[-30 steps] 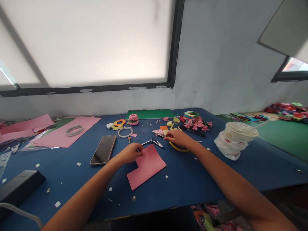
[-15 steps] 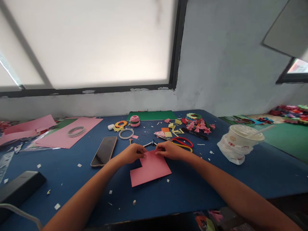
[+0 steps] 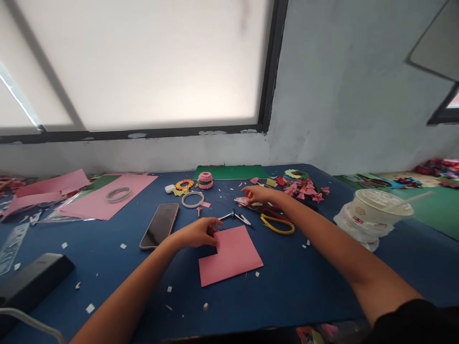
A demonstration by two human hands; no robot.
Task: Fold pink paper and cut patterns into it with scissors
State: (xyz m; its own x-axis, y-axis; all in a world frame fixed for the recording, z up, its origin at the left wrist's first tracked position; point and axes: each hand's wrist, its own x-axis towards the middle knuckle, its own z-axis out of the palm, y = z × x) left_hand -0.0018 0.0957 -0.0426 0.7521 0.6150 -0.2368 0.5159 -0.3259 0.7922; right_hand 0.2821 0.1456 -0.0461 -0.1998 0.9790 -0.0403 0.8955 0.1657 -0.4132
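A pink paper sheet (image 3: 233,255) with a notch at its left side lies on the blue table in front of me. My left hand (image 3: 199,232) is at its upper left corner, thumb and fingers closed on the edge. Farther forward, my right hand (image 3: 261,195) reaches over a small pile of paper scraps. Its finger and thumb are curved and apart, and an orange piece of paper (image 3: 250,195) shows between them. Under the right forearm lie scissors with red and yellow handles (image 3: 278,224). An opened compass (image 3: 233,215) rests just beyond the sheet.
A phone (image 3: 159,226) and tape rolls (image 3: 192,199) lie to the left, with pink sheets (image 3: 89,203) beyond. A lidded cup with a straw (image 3: 373,215) stands right. Paper flowers (image 3: 303,186) sit at the back. A dark box (image 3: 36,274) is at front left.
My right hand has let go of the pink sheet and moved forward to the paper scraps. The left hand stays at the sheet. The view has shifted slightly left.
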